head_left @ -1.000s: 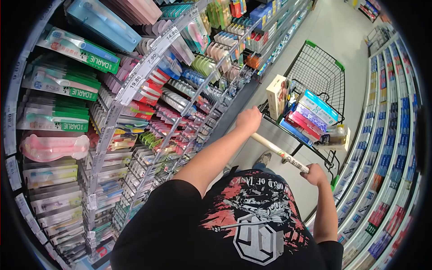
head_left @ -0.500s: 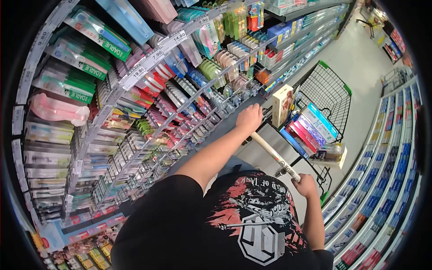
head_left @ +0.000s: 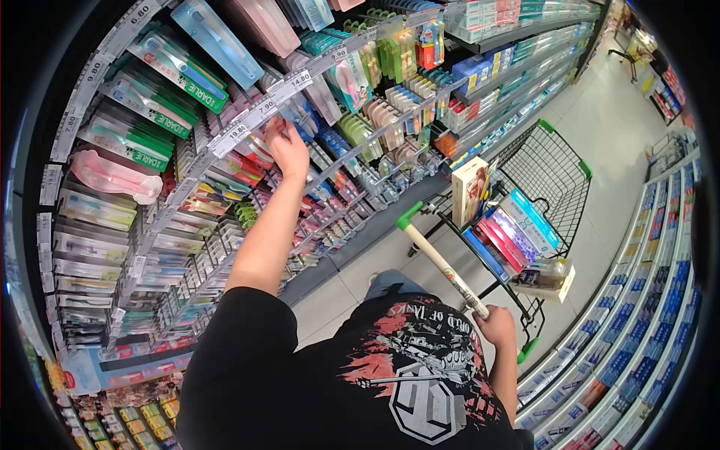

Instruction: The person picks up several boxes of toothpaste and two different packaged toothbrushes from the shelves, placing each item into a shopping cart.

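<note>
My left hand (head_left: 288, 150) reaches up to the toothbrush rack, just under the price strip (head_left: 255, 116) with the 7.90 tag. Its fingers are bent in against the hanging packs, and what they pinch is hidden. Red-and-white packs (head_left: 244, 169) hang beside that hand, and blue packs (head_left: 304, 120) are on its other side. My right hand (head_left: 496, 326) is wrapped round one end of the shopping cart's pale handle (head_left: 442, 266). In the cart (head_left: 559, 161) lie a blue-and-white box (head_left: 531, 217), a pink-red pack (head_left: 504, 244) and an upright cream box (head_left: 470, 184).
Green DARLIE toothbrush packs (head_left: 142, 150) and a pink item (head_left: 112, 176) hang at the left. A long shelf of boxed goods (head_left: 630, 300) curves along the right. The tiled floor (head_left: 615, 112) of the aisle runs on past the cart, with another rack far back.
My left hand has let go of the cart handle and moved up and left to the hanging packs. The right hand still grips the handle. The view has shifted slightly.
</note>
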The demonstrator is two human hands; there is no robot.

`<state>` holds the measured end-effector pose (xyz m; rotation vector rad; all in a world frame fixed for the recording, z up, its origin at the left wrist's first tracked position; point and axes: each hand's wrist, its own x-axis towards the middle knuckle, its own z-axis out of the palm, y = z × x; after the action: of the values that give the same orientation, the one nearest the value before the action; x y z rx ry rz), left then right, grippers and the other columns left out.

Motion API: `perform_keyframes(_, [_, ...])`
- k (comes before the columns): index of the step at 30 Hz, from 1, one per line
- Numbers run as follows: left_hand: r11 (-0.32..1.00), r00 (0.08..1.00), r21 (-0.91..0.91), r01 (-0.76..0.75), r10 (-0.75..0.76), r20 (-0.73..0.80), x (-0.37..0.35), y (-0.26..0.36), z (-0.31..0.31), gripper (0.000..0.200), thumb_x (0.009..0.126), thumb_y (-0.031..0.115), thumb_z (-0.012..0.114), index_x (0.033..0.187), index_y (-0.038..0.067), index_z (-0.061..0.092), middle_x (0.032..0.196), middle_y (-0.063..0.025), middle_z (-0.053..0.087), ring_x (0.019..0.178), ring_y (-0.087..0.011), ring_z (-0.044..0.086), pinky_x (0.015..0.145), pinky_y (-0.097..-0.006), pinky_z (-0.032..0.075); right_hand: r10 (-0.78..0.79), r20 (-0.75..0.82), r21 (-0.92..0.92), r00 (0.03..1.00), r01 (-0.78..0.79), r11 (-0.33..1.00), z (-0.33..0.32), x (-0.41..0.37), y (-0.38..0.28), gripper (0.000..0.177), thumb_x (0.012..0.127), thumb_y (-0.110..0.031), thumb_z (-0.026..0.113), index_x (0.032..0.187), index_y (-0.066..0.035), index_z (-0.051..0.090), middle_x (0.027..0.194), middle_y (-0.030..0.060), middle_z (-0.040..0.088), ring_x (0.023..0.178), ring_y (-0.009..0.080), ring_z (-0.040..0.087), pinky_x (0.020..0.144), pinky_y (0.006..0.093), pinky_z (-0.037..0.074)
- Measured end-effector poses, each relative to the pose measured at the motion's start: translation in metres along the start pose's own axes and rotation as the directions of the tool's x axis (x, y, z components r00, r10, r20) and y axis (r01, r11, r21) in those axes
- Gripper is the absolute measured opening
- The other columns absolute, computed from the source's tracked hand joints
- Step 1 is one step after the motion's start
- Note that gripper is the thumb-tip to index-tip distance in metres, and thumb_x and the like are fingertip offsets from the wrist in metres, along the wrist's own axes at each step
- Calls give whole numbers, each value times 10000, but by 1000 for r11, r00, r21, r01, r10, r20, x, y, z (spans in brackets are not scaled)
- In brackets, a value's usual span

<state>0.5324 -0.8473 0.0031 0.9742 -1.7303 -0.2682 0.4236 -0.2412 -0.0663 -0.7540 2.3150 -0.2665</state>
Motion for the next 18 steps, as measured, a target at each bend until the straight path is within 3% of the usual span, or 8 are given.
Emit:
perform_keyframes(3, [1000, 1000, 16, -18, 18, 3, 12, -1, 8, 300, 990, 128, 630, 1216, -57, 562, 1064, -189, 670, 957, -256, 660, 842, -381, 522, 4, 5, 22, 1000, -4, 1000, 3, 0, 1, 395, 835, -434, 731, 841, -39, 727, 792, 238, 705, 797, 438, 690, 770, 519, 559])
perform_keyframes(5, [998, 999, 42, 39, -39, -3, 15, 5, 11, 241, 968, 135, 663, 1120, -42, 603, 958, -153, 680, 871, -293, 663, 843, -411, 518, 2, 2, 39, 1000, -2, 999, 5, 0, 2, 399, 836, -434, 731, 846, -36, 728, 795, 241, 705, 803, 439, 691, 773, 519, 559])
perform_keyframes(8, [988, 989, -77, 132, -127, 69, 18, -21, 23, 236, 981, 160, 667, 1104, -33, 609, 958, -160, 704, 839, -297, 685, 793, -404, 533, -5, 42, 28, 999, 4, 1000, 2, 0, -3, 410, 841, -442, 728, 857, -32, 729, 806, 246, 706, 809, 440, 693, 779, 519, 559])
perform_keyframes(11, [991, 986, -8, 131, -130, 101, 18, -4, 9, 234, 991, 178, 668, 1093, -25, 612, 920, -163, 717, 826, -279, 698, 769, -382, 536, 1, 29, 49, 1000, -2, 999, 7, -1, 0, 416, 846, -447, 722, 856, -31, 726, 812, 247, 707, 806, 443, 692, 775, 518, 560])
perform_keyframes(12, [979, 981, -111, 169, -157, 112, 18, -6, 8, 220, 996, 176, 663, 1093, -17, 620, 903, -164, 715, 828, -255, 695, 773, -367, 527, 2, 27, 46, 1000, -3, 999, 9, -1, 1, 415, 848, -449, 719, 855, -34, 725, 814, 247, 707, 805, 444, 692, 773, 517, 561])
perform_keyframes(13, [987, 994, -142, 70, -56, 97, 16, -8, 5, 225, 1001, 164, 654, 1098, -35, 615, 938, -165, 717, 834, -246, 689, 783, -361, 521, 4, 26, 44, 1000, -5, 999, 10, -1, 2, 415, 850, -451, 716, 853, -37, 724, 815, 246, 708, 803, 444, 692, 770, 516, 561])
perform_keyframes(16, [978, 988, -200, 57, -26, 151, 8, -5, -5, 225, 1016, 150, 632, 1097, -58, 609, 975, -156, 719, 858, -210, 681, 796, -341, 520, 22, 43, 35, 999, -23, 999, 5, -9, -6, 406, 851, -451, 714, 846, -45, 723, 817, 245, 709, 806, 443, 693, 768, 517, 562])
perform_keyframes(18, [942, 967, -282, 183, -121, 224, 1, 5, -13, 233, 1037, 147, 606, 1128, -67, 585, 1013, -139, 717, 897, -167, 669, 808, -311, 512, 29, 46, 39, 999, -31, 999, 6, -10, -5, 401, 849, -451, 715, 848, -50, 724, 819, 243, 709, 807, 442, 693, 769, 518, 562])
